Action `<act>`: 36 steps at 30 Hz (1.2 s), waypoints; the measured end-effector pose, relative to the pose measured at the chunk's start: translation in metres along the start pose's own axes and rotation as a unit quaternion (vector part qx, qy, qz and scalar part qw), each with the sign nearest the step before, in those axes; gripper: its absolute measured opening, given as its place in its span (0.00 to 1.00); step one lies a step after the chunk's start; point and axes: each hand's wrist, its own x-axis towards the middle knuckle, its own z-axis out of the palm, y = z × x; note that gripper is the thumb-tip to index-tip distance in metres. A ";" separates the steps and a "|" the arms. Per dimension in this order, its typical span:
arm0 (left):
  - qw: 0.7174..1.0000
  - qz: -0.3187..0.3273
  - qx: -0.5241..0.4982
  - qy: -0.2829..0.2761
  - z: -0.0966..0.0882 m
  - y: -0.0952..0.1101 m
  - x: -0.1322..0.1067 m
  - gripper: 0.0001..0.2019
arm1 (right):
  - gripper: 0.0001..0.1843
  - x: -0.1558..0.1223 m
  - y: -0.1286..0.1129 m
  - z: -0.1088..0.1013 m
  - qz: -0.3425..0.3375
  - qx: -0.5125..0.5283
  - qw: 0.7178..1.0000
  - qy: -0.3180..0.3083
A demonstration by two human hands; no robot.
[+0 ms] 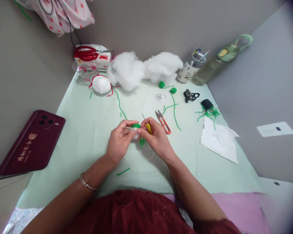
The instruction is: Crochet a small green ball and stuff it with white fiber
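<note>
Between my two hands, over the middle of the table, is a small green and white crocheted piece (136, 126). My left hand (119, 139) pinches it from the left side. My right hand (158, 138) has a yellow-handled crochet hook (148, 128) in its grip, the thin metal shaft pointing up and left, while its thumb touches the piece. Green strands hang below, and a loop of white yarn (147, 159) lies beneath. Just beyond my right hand rest orange thread snips (163, 122). My fingers cover part of the piece.
White stuffing (128, 70) sits along the back, near a white yarn ball (101, 84) and red scissors (88, 53). Small green balls (173, 90), a black hair claw (190, 96), a pen cup (190, 69) and a bottle (213, 66) stand right. A maroon phone (33, 141) lies left.
</note>
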 end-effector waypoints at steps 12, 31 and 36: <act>1.000 0.003 0.012 0.024 -0.001 0.001 0.003 0.15 | 0.17 -0.002 -0.008 -0.013 -0.036 -0.069 0.997 0.008; 0.997 0.027 0.047 0.051 -0.005 0.000 0.006 0.13 | 0.17 -0.012 -0.014 -0.014 0.054 -0.063 0.988 -0.127; 0.997 0.023 0.052 0.053 -0.004 0.001 0.005 0.13 | 0.17 -0.012 -0.013 -0.015 0.056 -0.053 0.989 -0.128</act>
